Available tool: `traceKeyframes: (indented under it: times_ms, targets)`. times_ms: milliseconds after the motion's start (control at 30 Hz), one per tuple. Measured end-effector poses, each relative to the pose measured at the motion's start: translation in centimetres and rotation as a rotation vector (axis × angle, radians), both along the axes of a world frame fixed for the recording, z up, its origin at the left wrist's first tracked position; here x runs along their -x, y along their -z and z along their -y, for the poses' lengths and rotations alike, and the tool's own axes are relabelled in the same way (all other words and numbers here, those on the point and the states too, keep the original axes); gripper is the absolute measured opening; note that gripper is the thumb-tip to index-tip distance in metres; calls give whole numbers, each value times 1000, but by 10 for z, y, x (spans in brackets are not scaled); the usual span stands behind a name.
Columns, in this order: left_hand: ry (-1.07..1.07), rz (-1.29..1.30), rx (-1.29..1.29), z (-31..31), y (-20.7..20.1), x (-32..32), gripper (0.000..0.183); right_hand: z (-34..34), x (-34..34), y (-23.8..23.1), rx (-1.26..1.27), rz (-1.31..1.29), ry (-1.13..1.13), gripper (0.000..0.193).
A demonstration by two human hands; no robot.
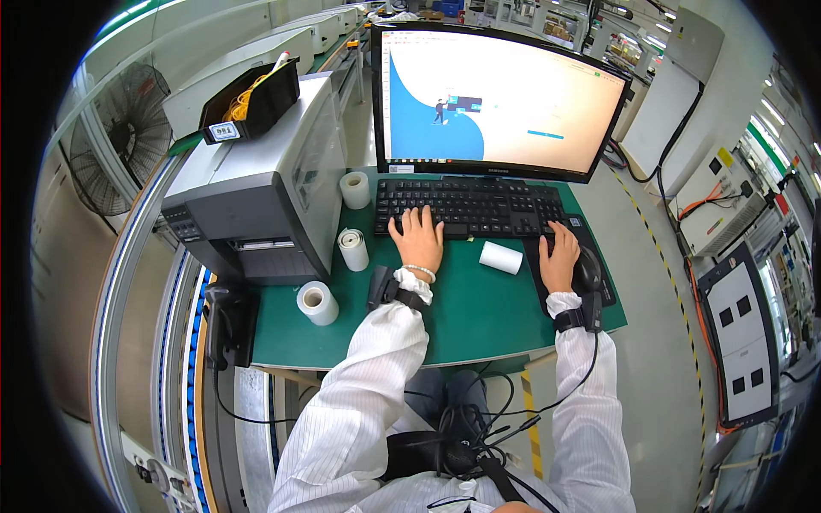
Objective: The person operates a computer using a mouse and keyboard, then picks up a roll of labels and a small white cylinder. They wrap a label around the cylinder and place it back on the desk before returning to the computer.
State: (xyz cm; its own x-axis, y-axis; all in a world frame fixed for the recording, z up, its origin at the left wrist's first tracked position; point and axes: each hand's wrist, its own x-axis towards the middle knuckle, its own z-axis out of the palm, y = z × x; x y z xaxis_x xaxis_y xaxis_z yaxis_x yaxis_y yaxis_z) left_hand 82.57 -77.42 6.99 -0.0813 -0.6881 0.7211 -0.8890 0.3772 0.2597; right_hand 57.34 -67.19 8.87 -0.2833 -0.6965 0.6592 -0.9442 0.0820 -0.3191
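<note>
Left hand (pixel 420 246): fingers spread over keyboard (pixel 479 205)
Right hand (pixel 560 258): fingers parted, beside mouse (pixel 588 271)
Keyboard: likely stiff, light; grip ends
Mouse: likely smooth; grip flanks

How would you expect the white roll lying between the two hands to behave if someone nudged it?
The white roll would likely roll, as its curved side rests on the flat green tabletop. It is probably fairly light, being small beside the keyboard.
</note>
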Motion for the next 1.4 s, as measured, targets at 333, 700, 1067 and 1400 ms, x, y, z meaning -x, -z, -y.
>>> traceKeyframes:
  times_ms: [333, 700, 1067, 1400]
  targets:
    - [6, 29, 3, 2, 0, 10, 35, 0, 10, 2, 66, -28, 37, 39]
    - [-31, 36, 40, 7, 4, 4, 40, 4, 5, 3, 43, -137, 115, 26]
    - [-27, 34, 9, 7, 8, 3, 41, 20, 23, -1, 14, -139, 235, 46]
    - [-30, 15, 34, 8, 10, 3, 41, 25, 13, -10, -20, -115, 175, 52]
